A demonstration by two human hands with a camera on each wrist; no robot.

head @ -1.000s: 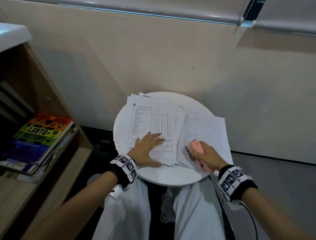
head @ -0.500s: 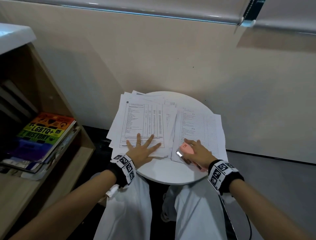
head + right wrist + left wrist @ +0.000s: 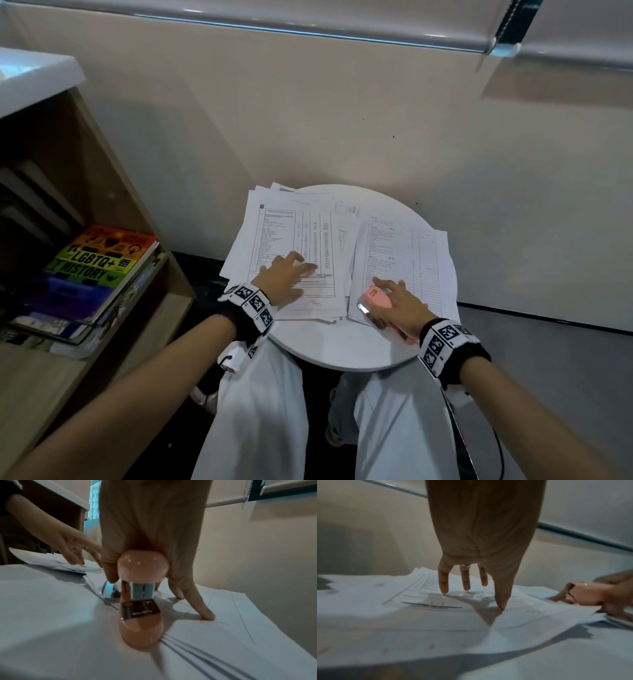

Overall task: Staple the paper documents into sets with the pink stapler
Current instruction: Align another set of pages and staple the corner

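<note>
Stapler in right hand, mouth turned left toward the loose stack.

Left hand (image 3: pixel 281 278) flat on left stack of papers (image 3: pixel 294 246), fingers spread, tips pressing the top sheet, holding nothing. Right stack (image 3: pixel 404 253) just beside it, edges overlapping, both on round table (image 3: pixel 346 349). Right hand (image 3: pixel 399 306) curled round pink stapler (image 3: pixel 376 298) over right stack's near-left corner; long axis running wrist to upper left. Judged: right hand nearer.

Glossy plastic pink stapler (image 3: pixel 142 566), matt paper documents (image 3: pixel 294 240)
</note>
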